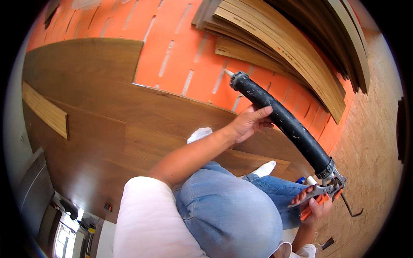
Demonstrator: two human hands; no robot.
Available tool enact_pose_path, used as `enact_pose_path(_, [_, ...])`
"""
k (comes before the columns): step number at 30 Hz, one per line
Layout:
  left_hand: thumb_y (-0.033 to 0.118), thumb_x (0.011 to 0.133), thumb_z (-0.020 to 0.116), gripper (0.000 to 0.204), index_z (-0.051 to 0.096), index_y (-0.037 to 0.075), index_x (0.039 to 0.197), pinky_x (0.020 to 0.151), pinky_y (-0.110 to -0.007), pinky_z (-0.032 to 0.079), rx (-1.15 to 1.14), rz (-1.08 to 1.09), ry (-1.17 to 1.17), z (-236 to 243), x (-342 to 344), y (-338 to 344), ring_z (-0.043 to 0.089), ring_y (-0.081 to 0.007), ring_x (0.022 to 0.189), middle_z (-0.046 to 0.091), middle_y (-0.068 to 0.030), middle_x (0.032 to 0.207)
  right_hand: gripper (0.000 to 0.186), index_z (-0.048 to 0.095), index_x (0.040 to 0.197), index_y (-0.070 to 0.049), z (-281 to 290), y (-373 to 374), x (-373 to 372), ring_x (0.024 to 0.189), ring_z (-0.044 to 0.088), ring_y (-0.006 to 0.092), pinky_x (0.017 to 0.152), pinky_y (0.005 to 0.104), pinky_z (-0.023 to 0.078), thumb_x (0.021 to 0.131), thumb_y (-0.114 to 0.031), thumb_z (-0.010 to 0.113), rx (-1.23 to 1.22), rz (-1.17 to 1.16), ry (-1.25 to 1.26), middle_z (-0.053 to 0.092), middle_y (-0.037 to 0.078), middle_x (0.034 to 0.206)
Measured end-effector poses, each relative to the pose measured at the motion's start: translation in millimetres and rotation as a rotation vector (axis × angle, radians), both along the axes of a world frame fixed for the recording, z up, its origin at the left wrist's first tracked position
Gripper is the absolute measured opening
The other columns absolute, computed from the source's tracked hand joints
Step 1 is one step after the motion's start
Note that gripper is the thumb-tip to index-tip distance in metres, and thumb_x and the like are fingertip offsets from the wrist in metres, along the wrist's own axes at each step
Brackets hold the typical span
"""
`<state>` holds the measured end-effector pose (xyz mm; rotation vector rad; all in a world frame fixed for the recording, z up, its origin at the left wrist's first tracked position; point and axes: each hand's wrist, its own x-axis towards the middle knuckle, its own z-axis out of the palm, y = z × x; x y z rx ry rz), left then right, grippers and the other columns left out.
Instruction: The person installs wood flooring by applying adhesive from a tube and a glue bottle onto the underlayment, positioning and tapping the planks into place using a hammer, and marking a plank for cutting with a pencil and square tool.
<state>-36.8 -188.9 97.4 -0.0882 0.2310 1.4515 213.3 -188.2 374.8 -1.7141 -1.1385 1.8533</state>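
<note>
Far L: light-wood plank (46, 111) lying loose on the brown plank floor (92, 124), nr the wall. Below it, lower L, a dark grey panel (36, 187), then a bright window (64, 238) at the rim. Small orange-and-black item (108, 208) on the floor a bit further R; too small to ID.

Next, top ctr: orange underlay (167, 56) w/ rows of slots, bare up to the stepped edge of the brown planks. White sleeve (150, 210) below; forearm runs up R to the L hand (249, 124), curled round the black barrel of the caulk gun (289, 124), thumb on its upper side. Gun's held at a slant: pale nozzle (228, 73) pointing upper L over the underlay, handle end lower R. Can't tell if the tip touches.

Under the arms: blue jeans (232, 210), knees bent, plus two white socks (263, 169) on the planks.

Upper R: stacked planks (279, 43), brown & light, on the underlay, just beyond the barrel.

Lower R: R hand (317, 210) wrapped round the gun's orange grip & grey trigger; can't tell how far it's squeezed. Hooked rod (353, 212) sticks out behind. Far R: bare tan subfloor (365, 146).
</note>
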Motion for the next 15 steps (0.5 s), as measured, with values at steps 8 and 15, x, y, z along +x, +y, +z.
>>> enact_pose_path(8, [0.037, 0.098, 0.070, 0.044, 0.056, 0.009, 0.128, 0.100, -0.038, 0.053, -0.015, 0.048, 0.039, 4.2, -4.2, 11.8, 0.066, -0.0193, 0.108, 0.067, -0.0061, 0.117, 0.042, 0.049, 0.119, -0.003, -8.6, 0.6, 10.7, 0.081, 0.063, 0.0257, 0.078, 0.0455, 0.056, 0.098, -0.036, 0.063, -0.008, 0.079, 0.103, 0.060, 0.012, 0.093])
enact_pose_path(15, [0.036, 0.098, 0.070, 0.043, 0.056, 0.008, 0.128, 0.098, -0.039, 0.053, -0.007, 0.055, 0.054, 2.5, -5.2, 16.0, 0.067, -0.0208, 0.106, 0.068, -0.0072, 0.115, 0.042, 0.050, 0.114, -0.002, -11.5, 0.7, 15.1, 0.073, 0.061, 0.0239, 0.070, 0.0437, 0.055, 0.099, -0.040, 0.062, 0.000, 0.059, 0.065, 0.059, 0.011, 0.085])
